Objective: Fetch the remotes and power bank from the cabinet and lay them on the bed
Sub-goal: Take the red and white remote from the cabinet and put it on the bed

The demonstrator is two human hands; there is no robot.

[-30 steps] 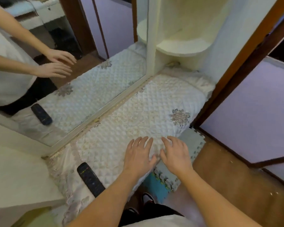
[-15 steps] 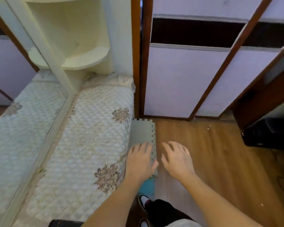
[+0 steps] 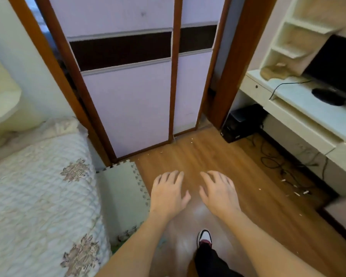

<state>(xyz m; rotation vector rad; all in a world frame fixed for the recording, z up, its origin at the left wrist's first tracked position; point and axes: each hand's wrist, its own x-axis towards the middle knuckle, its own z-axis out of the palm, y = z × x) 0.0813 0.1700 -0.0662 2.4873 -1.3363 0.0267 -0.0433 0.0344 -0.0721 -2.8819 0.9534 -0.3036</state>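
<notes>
My left hand (image 3: 168, 193) and my right hand (image 3: 218, 193) hover side by side over the wooden floor, palms down, fingers spread, both empty. The bed (image 3: 38, 196) with its white quilted cover lies at the left, apart from both hands. A cabinet with lilac sliding doors (image 3: 128, 100) framed in brown wood stands straight ahead, its doors closed. No remote and no power bank shows in this view.
A foam floor mat (image 3: 120, 188) lies between bed and hands. At the right a white desk (image 3: 308, 112) carries a dark monitor (image 3: 336, 62); a black box (image 3: 242, 122) and loose cables (image 3: 278, 160) sit on the floor under it. My shoe (image 3: 205, 236) is below.
The view has swung right, away from the bed and mirror toward the cabinet doors and desk. The black remote on the bed has left the view. Both hands stay empty and spread.
</notes>
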